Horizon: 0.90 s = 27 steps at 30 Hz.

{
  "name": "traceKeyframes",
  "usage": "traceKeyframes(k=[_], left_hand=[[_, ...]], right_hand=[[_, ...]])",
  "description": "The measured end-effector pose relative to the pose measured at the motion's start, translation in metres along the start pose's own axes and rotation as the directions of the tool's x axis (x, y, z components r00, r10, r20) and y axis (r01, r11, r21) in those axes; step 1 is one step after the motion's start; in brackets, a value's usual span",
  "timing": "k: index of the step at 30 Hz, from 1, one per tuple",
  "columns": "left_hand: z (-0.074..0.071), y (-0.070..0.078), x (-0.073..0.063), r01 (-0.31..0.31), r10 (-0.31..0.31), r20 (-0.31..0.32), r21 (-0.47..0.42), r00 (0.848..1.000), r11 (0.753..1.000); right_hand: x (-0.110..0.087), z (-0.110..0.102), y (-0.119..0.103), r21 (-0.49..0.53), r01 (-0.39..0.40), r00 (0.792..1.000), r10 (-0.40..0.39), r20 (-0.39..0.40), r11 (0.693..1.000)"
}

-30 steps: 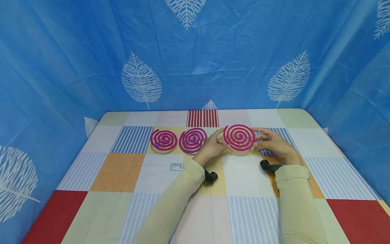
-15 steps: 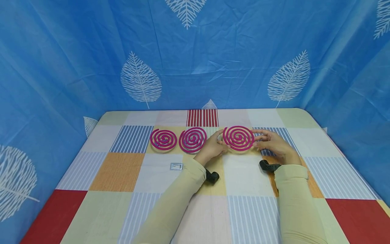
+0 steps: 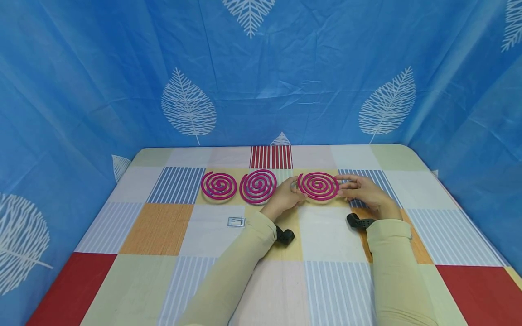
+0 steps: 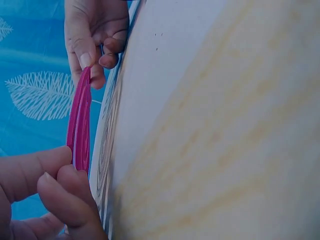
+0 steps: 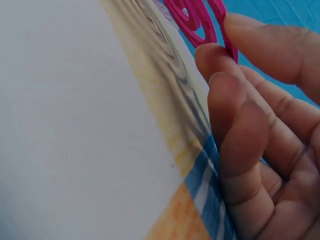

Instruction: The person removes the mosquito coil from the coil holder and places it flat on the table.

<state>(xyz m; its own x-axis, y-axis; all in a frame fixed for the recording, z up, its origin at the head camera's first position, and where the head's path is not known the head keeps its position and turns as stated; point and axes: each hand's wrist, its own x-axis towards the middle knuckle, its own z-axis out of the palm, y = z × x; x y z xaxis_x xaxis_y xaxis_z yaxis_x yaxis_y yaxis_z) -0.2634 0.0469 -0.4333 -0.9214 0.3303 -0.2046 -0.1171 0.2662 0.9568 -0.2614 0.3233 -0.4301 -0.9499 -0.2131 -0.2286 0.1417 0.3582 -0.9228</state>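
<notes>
A magenta mosquito coil (image 3: 318,186) is held up between both hands, a little over the table, its shadow showing below it. My left hand (image 3: 283,195) pinches its left edge between thumb and finger. At the opposite edge my right hand (image 3: 367,192) pinches the rim, other fingers loosely bent. Seen edge-on in the left wrist view, the coil (image 4: 81,120) spans from one hand to the other. The right wrist view shows the thumb and a fingertip on its outer turn (image 5: 204,20).
Two more magenta coils, one at the far left (image 3: 219,186) and one in the middle (image 3: 258,186), stand in a row left of my hands. A small flat metal stand (image 3: 236,222) lies nearer, beside the left sleeve. The patchwork tablecloth (image 3: 148,231) meets a blue curtain (image 3: 261,108) behind.
The held coil has tipped from nearly facing the head camera to a flatter angle and come down slightly. Both hands keep their grip and have shifted only a little.
</notes>
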Motion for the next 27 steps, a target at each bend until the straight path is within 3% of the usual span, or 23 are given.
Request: traceKeyframes(k=[18,27], left_hand=[[0.0012,0.0011,0.0019,0.024,-0.024,-0.026,-0.018,0.999,1.0],[0.0013,0.0026,-0.0008,0.055,-0.055,-0.015,0.025,0.998,0.998]], right_hand=[[-0.0005,0.0023,-0.0026,-0.048,-0.027,1.0,0.026,-0.016,0.999],[0.0008,0.0027,-0.0031,-0.075,-0.018,1.0,0.016,-0.017,0.997]])
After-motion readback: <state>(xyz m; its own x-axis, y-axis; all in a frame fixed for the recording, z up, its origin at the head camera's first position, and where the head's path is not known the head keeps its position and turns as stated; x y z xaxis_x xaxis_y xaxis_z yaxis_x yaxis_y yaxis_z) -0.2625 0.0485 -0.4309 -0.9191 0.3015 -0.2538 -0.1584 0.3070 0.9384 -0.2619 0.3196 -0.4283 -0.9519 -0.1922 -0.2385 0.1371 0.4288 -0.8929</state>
